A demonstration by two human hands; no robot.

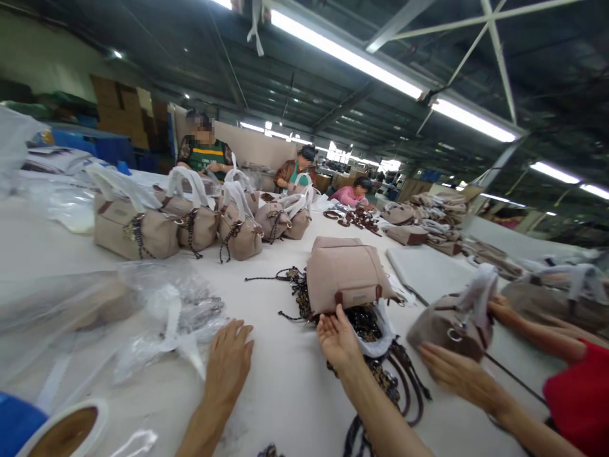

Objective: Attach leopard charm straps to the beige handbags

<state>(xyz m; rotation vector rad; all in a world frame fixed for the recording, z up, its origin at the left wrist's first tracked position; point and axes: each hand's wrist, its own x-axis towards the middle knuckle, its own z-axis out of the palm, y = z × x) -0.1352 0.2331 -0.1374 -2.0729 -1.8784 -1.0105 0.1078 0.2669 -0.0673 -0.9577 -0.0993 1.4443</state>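
A beige handbag (347,273) lies tipped over in front of me, its wrapped handle (380,339) toward me, on a pile of dark braided straps (299,292). At its near edge my right hand (340,339) is palm up, with fingers apart and fingertips by the bag's rim. My left hand (231,355) rests palm down on the white table (280,374), fingers spread and holding nothing. Just left of it lies crumpled clear plastic (171,317). More straps and a brown handle loop (404,387) lie beside my right forearm.
Several beige bags (137,228) with wrapped handles stand at the back left. A person in red sleeves (578,393) holds another bag (451,324) at the right. Stacked bags (428,216) and three people sit farther back. A tape roll (95,422) is at the near left.
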